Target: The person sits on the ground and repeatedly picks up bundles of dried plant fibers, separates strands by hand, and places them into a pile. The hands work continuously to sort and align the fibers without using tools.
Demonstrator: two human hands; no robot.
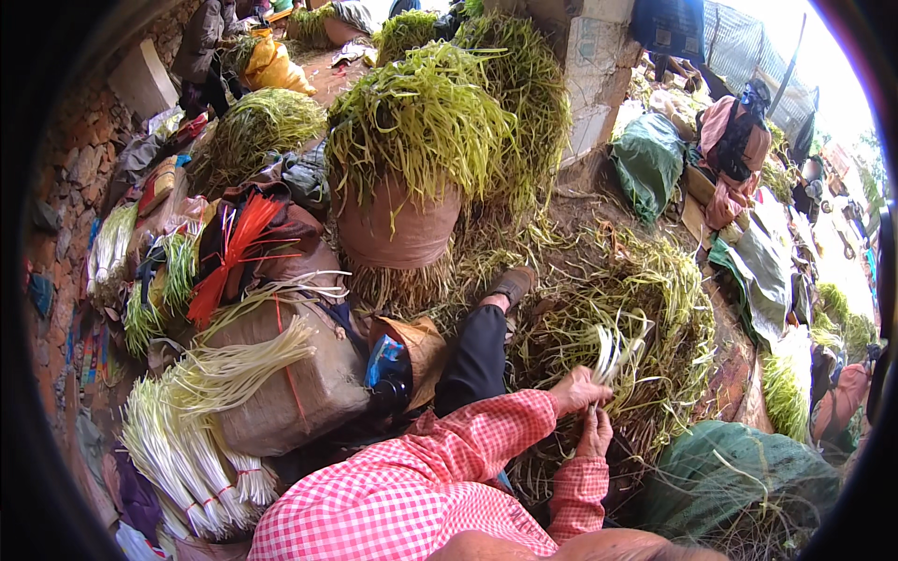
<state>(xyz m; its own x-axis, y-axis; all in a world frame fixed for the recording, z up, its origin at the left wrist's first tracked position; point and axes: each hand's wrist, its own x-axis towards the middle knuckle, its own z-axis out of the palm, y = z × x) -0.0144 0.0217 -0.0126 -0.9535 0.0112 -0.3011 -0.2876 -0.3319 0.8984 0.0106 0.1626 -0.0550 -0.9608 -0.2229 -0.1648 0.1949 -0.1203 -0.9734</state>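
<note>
My left hand [579, 390] grips a small bunch of pale chive-like stalks [609, 350], whose white ends point up and away from me. Just below it, my right hand [595, 433] pinches at the lower part of that bunch, the fingers of both hands nearly meeting. Under and beyond the hands spreads a large heap of loose green and yellowish leaves [652, 301]. To my left a wooden block [295, 372] carries loose pale stalks [245, 365], with a red string around it. Beside the block stand several white-stemmed bundles [189, 463], some tied with red bands.
Red plastic strips [238, 245] lie beyond the block. A tall leafy bundle wrapped in brown cloth [400, 217] stands ahead, near a pillar [596, 84]. My shoe [514, 284] rests beside the heap. A green net sack [744, 470] sits at right. Other people [736, 140] are farther off.
</note>
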